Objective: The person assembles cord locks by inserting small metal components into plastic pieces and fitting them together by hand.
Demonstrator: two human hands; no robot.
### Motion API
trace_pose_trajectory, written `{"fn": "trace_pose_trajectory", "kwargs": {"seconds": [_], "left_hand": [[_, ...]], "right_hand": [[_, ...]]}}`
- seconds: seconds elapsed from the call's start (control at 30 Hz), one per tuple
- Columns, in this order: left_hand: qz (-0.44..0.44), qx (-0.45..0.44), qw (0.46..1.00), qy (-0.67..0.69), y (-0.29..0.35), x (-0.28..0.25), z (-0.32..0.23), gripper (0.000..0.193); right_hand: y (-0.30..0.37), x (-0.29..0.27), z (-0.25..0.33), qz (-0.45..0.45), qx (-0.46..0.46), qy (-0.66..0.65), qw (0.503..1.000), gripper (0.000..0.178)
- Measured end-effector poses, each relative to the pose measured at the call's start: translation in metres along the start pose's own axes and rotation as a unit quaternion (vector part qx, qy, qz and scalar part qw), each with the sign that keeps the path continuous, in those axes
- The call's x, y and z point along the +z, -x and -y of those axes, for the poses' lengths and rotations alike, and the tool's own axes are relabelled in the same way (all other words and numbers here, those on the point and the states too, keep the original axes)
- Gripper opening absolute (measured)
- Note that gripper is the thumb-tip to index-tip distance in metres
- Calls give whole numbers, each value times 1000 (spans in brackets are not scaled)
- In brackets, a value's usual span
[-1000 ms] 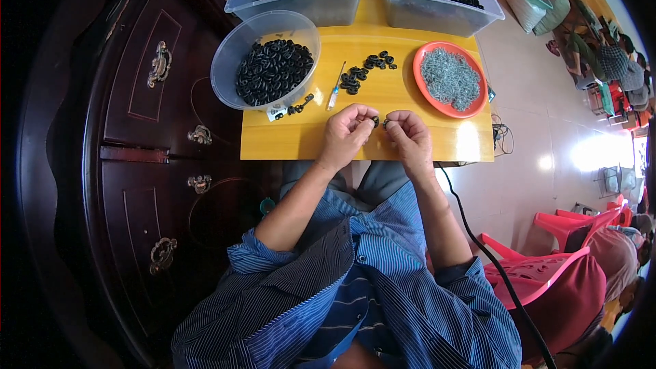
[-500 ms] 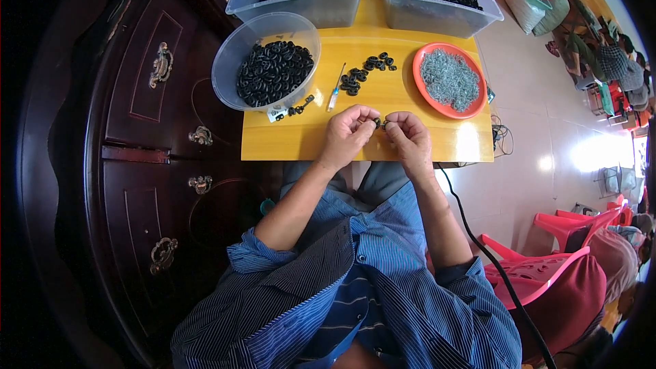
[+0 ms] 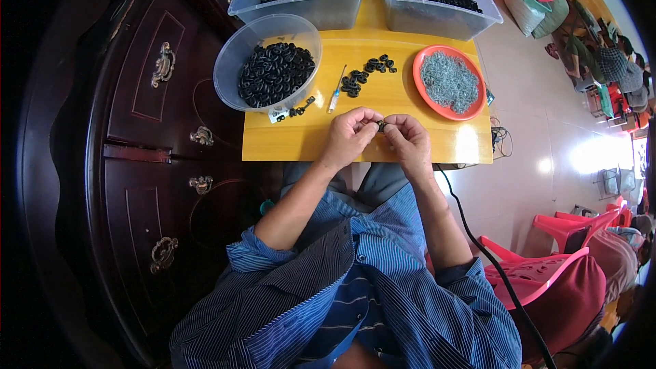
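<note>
Above the near edge of the yellow table [image 3: 301, 143], both hands meet at their fingertips. My left hand [image 3: 350, 135] pinches a small black part [image 3: 380, 126] between thumb and forefinger. My right hand [image 3: 408, 141] pinches at the same spot from the other side; fingers cover most of what it grips. Beyond them lies a loose group of black oval parts [image 3: 354, 82]. To their left rests a small screwdriver [image 3: 335, 99] with a clear blue handle. An orange-red plate [image 3: 418, 89] heaped with small silvery metal pieces [image 3: 447, 82] stands to the right.
A round clear tub [image 3: 225, 85] of black oval parts stands at the left. Two clear bins [image 3: 307, 10] with more parts line the far side. Dark cabinets [image 3: 147, 96] border the left. A black cable [image 3: 471, 229] and a pink chair [image 3: 533, 273] are at the right.
My fingertips have come closer together, narrowing the gap between the hands around the small black part. The things on the table stay where they were.
</note>
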State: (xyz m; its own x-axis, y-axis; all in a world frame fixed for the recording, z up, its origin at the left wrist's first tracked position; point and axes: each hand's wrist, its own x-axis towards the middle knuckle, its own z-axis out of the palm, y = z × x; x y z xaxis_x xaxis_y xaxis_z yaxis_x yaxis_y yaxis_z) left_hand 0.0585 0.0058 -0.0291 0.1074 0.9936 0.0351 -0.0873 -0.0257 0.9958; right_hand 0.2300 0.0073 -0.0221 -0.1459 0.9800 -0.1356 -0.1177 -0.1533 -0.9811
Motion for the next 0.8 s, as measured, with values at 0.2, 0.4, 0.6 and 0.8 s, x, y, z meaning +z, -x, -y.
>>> {"fn": "trace_pose_trajectory", "kwargs": {"seconds": [0.2,0.4,0.6,0.8], "left_hand": [[11,-3,999,-38,-3,-6,-8,17],[13,98,986,-135,-2,-4,-23,17],[16,81,973,-214,5,6,-46,31],[-66,245,882,-397,3,14,-45,40]], "right_hand": [[2,1,8,8,32,-3,999,15],[-1,-1,8,44,62,-49,996,17],[-2,2,6,38,92,-132,986,18],[-2,8,1,18,98,-201,975,16]]}}
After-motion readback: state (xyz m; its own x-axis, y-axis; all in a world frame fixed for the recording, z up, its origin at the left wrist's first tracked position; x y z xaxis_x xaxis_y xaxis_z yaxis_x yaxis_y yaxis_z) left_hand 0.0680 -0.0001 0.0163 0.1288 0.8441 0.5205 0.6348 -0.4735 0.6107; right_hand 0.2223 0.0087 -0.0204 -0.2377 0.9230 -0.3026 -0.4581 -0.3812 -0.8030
